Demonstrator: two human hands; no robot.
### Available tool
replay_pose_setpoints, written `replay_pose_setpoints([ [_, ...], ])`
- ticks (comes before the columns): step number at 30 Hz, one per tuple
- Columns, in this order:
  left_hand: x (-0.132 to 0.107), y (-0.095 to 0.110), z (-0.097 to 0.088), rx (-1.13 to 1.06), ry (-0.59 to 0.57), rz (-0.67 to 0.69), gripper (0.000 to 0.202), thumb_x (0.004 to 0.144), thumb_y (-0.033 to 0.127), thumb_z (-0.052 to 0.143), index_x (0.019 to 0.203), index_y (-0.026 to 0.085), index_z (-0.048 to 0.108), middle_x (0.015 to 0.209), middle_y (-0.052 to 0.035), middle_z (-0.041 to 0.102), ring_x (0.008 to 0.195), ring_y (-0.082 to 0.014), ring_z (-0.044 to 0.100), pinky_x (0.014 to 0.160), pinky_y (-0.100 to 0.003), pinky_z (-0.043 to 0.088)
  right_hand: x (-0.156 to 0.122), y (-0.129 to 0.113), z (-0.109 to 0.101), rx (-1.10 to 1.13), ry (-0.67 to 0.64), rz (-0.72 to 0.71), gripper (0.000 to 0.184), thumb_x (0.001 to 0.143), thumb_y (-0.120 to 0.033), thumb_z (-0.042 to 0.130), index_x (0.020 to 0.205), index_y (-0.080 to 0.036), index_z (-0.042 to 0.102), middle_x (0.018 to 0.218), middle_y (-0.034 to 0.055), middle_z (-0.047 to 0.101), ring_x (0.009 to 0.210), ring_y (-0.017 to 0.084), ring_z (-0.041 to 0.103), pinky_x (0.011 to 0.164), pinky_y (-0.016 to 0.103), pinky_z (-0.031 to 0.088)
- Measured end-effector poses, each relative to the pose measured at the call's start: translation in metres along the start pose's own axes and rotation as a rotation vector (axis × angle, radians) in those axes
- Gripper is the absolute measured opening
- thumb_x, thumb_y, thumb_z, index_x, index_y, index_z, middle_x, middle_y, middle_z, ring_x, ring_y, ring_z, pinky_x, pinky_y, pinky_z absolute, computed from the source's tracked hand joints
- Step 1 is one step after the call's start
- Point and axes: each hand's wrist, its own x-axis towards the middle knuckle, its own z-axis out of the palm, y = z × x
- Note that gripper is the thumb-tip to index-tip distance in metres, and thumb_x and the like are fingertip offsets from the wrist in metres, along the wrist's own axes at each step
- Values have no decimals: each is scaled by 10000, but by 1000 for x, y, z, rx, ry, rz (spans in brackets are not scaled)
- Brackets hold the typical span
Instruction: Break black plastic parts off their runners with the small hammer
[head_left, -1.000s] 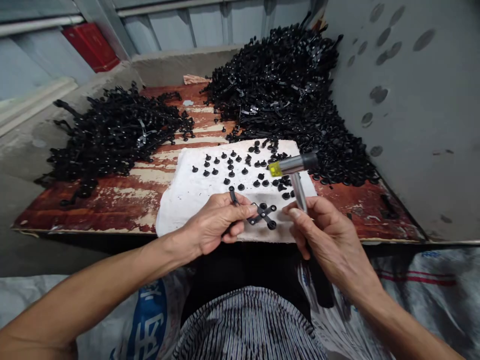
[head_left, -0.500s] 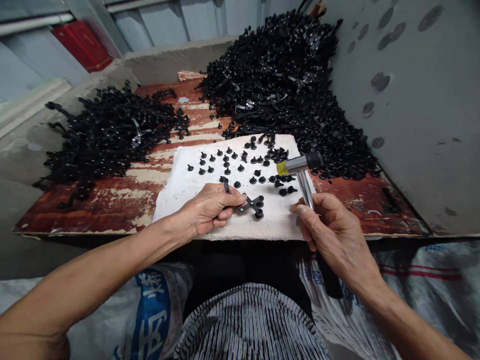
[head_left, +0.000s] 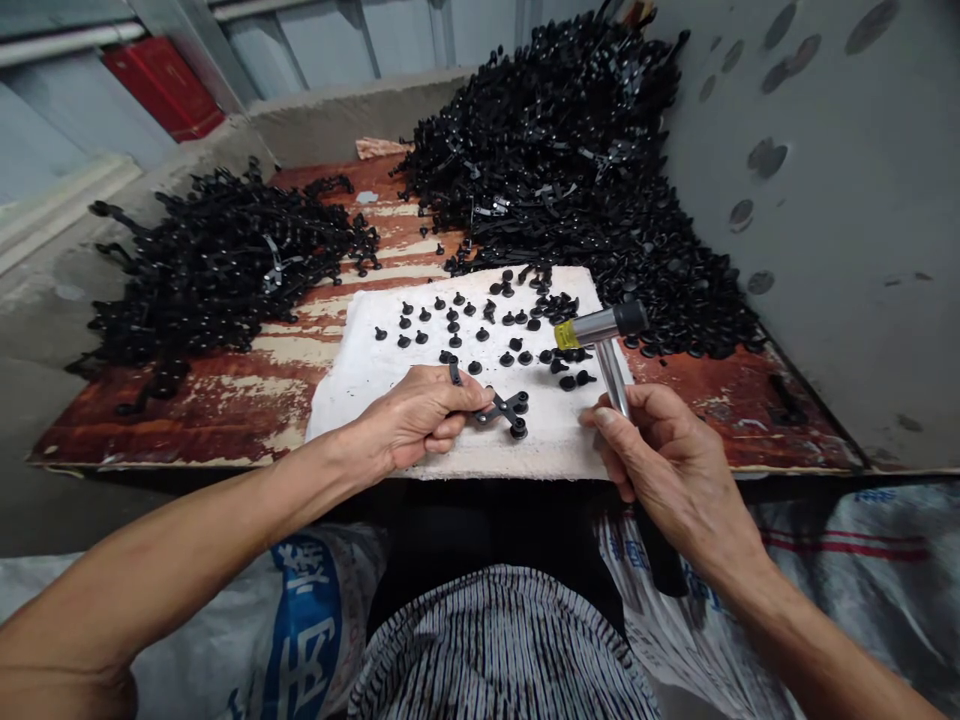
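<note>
My left hand [head_left: 416, 418] is closed on a black cross-shaped plastic part [head_left: 504, 409], holding it flat on the white pad [head_left: 375, 372]. My right hand [head_left: 664, 455] grips the metal handle of a small hammer [head_left: 600, 330], whose head with a yellow tip and black end hangs above the pad's right side. Several small black studs [head_left: 480, 325] stand scattered on the pad beyond my left hand.
The pad lies on a worn red wooden board [head_left: 247, 390]. A big heap of black parts [head_left: 577, 170] fills the back right, a smaller heap [head_left: 217, 260] the left. A grey wall [head_left: 825, 250] rises on the right. Printed sacks [head_left: 300, 640] cover my lap.
Between the earliest frame and now both hands and the hammer sit slightly higher in the picture as the view tilted; since half a second ago nearly nothing has moved.
</note>
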Motion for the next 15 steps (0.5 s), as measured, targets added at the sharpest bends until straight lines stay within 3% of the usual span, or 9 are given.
replay_pose_setpoints([
  [5, 2, -1, 0, 10, -1, 4, 188, 808, 33, 637, 657, 115, 563, 455, 59, 470, 272, 14, 255, 291, -121, 142, 1, -3, 0, -8, -4, 22, 190, 924, -408, 576, 899, -220, 567, 619, -31, 531, 488, 120, 457, 422, 246, 345],
  [8, 3, -1, 0, 31, -6, 31, 193, 821, 30, 618, 667, 123, 546, 495, 45, 516, 282, 16, 269, 300, -122, 135, 0, -6, -1, -71, -16, -24, 166, 940, -384, 554, 946, -220, 581, 662, -12, 577, 555, 143, 539, 472, 255, 426],
  [11, 2, 2, 1, 77, 0, 52, 204, 823, 28, 611, 666, 132, 535, 516, 38, 540, 285, 17, 261, 306, -130, 119, -5, -10, -4, -223, -22, -169, 218, 957, -306, 516, 1138, -214, 596, 818, 37, 660, 692, 176, 631, 619, 302, 536],
  [15, 1, 8, 4, 150, 36, 33, 241, 823, 36, 619, 627, 141, 526, 451, 58, 469, 279, 8, 240, 315, -147, 104, -13, -15, -10, -382, -75, -446, 433, 959, -136, 471, 1381, -223, 510, 1029, 77, 701, 749, 164, 676, 785, 329, 573],
])
